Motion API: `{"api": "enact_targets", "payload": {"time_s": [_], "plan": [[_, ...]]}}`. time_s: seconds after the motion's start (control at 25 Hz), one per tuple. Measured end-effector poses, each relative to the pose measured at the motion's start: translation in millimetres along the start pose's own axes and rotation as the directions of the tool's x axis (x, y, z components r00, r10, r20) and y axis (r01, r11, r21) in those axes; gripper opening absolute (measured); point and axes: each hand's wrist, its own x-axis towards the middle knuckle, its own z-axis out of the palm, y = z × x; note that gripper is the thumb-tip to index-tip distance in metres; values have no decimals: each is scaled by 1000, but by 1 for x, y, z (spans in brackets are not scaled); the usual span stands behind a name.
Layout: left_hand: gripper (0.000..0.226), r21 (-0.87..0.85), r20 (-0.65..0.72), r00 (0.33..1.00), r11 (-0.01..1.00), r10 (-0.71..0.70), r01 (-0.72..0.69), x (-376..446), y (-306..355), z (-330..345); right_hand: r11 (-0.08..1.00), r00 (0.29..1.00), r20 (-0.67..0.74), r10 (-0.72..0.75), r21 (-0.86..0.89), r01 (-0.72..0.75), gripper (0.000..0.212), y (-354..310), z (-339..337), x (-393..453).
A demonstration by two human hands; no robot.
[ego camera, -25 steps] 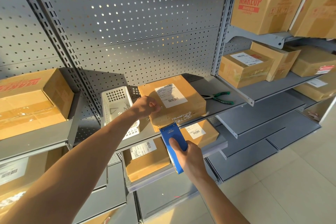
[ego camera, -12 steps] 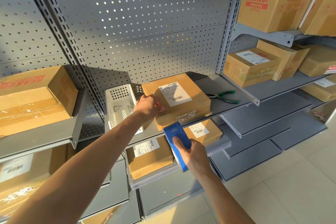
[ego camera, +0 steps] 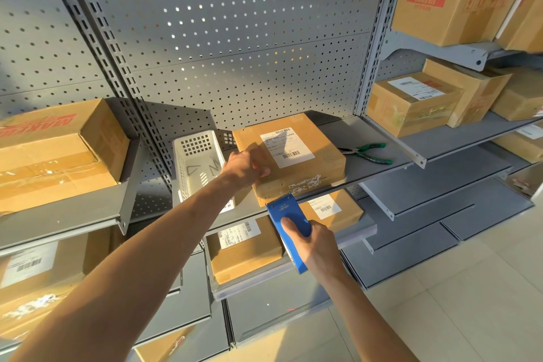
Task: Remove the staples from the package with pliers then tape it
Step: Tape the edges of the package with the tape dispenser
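Observation:
A flat brown cardboard package (ego camera: 311,169) with a white shipping label lies on the grey middle shelf (ego camera: 379,169). My left hand (ego camera: 245,166) rests on its left top edge, fingers lying over the cardboard. My right hand (ego camera: 313,244) grips a blue tape dispenser (ego camera: 289,214), whose toothed blade sits against the package's front face near its left corner. Green-handled pliers (ego camera: 368,153) lie on the shelf to the right of the package, apart from both hands.
A white perforated basket (ego camera: 180,173) with several loose staples stands left of the package. More cardboard boxes fill the shelves at left (ego camera: 58,153), right (ego camera: 411,103) and below (ego camera: 244,250). Perforated grey panel behind; tiled floor at lower right.
My left hand slid a little up along the package's left edge and its fingers flattened. The tape dispenser stays at the package's front face. The view shifted slightly.

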Motion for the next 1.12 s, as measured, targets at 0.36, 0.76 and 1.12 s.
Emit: {"api": "enact_targets", "payload": {"time_s": [0.36,0.76,1.12], "plan": [[38,231,8,1000,973,2,-4,1,5,-2,997,998,-4,69,-36,-69,60,1,9,12],[40,247,32,996,965,82,-87,5,-4,1,989,990,-25,137,-60,-138,65,3,20,24],[38,94,51,996,992,79,-83,5,-2,0,973,989,-24,143,-182,-145,73,-2,24,32]]}}
